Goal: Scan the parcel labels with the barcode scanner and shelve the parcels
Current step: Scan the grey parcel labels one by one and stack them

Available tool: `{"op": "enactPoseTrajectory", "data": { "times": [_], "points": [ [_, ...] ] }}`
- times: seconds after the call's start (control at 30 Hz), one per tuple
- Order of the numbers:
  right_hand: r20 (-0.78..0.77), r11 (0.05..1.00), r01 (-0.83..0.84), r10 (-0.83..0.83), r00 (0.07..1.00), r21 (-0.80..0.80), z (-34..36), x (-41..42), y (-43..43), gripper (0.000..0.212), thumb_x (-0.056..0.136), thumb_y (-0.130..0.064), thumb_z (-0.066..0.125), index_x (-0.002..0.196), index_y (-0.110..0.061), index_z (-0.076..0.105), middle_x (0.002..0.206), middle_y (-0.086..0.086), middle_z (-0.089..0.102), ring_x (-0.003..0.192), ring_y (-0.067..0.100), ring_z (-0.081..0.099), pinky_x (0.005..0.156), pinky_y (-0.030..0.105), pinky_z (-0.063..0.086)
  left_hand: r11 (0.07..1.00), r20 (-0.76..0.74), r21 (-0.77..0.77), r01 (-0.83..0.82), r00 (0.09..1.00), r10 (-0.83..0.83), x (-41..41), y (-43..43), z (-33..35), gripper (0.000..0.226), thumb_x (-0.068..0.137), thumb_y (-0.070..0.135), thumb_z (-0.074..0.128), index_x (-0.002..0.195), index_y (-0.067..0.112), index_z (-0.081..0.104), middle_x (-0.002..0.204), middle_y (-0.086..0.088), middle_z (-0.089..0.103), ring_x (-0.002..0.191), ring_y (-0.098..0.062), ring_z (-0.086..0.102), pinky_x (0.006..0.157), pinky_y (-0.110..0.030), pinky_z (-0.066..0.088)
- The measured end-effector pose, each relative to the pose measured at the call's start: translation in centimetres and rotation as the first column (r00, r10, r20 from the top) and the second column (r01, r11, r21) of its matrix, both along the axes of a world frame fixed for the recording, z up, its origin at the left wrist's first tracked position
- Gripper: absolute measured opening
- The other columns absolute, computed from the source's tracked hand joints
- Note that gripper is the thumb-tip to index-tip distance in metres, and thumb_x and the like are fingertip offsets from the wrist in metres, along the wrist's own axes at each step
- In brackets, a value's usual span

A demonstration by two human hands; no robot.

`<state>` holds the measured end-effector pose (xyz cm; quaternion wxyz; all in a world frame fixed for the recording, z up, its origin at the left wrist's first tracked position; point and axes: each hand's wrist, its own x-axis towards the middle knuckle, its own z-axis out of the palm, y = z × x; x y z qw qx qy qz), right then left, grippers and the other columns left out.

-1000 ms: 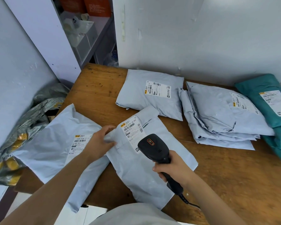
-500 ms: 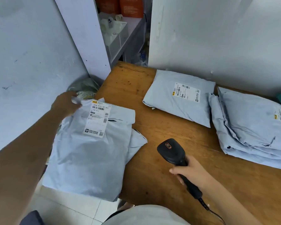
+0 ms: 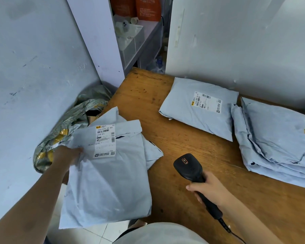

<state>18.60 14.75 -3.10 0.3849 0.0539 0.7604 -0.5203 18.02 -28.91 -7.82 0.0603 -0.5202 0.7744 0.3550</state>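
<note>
Left hand (image 3: pixel 67 156) grips parcel (image 3: pixel 106 187) edge | right hand (image 3: pixel 211 189) holds scanner (image 3: pixel 188 167)

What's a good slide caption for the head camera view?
Left hand holds a labelled grey parcel at the table edge; right hand grips the scanner.

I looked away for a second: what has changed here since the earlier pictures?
The left hand, gripping the labelled grey parcel, has carried it leftward from under the barcode scanner to beyond the wooden table's left edge. The right hand keeps holding the scanner over the table. The parcel at the back and the stack on the right lie as before.
</note>
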Motion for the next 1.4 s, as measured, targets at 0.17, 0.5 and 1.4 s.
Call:
{"op": "enactPoseTrajectory", "data": {
  "times": [0.17, 0.5, 1.4],
  "points": [
    [-0.032, 1.0, 0.009, -0.009, 0.999, 0.005, 0.2, -0.3, 0.1, 0.013, 0.082, 0.001, 0.064, 0.085, -0.006, 0.053, 0.041, 0.006, 0.049, 0.035, 0.018, 0.043, 0.049, 0.023, 0.043, 0.967, -0.076, 0.066, -0.245, 0.965, 0.25, 0.8, -2.7, -2.5, 0.037, 0.077, 0.025, 0.076, 0.069, 0.001, 0.05, 0.068, -0.017, 0.05, 0.062, -0.027, 0.051, 0.062, -0.039, 0.047],
    [-0.059, 0.998, 0.064, -0.065, 0.996, -0.023, -0.1, -0.4, 1.2, 0.012, 0.083, 0.001, 0.064, 0.083, -0.001, 0.053, 0.042, 0.004, 0.05, 0.037, 0.019, 0.043, 0.058, 0.032, 0.045, 0.977, 0.056, -0.114, -0.178, 0.981, 0.185, 0.3, 0.4, -0.8, 0.082, 0.077, 0.033, 0.074, 0.134, -0.011, 0.033, 0.133, -0.035, 0.043, 0.122, -0.049, 0.045, 0.099, -0.057, 0.04],
    [-0.068, 0.824, 0.565, -0.567, 0.821, -0.045, 2.5, -0.8, 8.4, 0.019, 0.081, 0.001, 0.067, 0.074, -0.009, 0.051, 0.042, -0.003, 0.048, 0.037, 0.016, 0.042, 0.047, 0.025, 0.04, 0.569, -0.087, 0.822, -0.021, 0.983, 0.162, -21.1, 28.1, -0.8, 0.038, 0.079, 0.007, 0.072, 0.113, 0.008, 0.054, 0.119, -0.014, 0.06, 0.085, -0.026, 0.064, 0.071, -0.036, 0.053]
  ]
}}
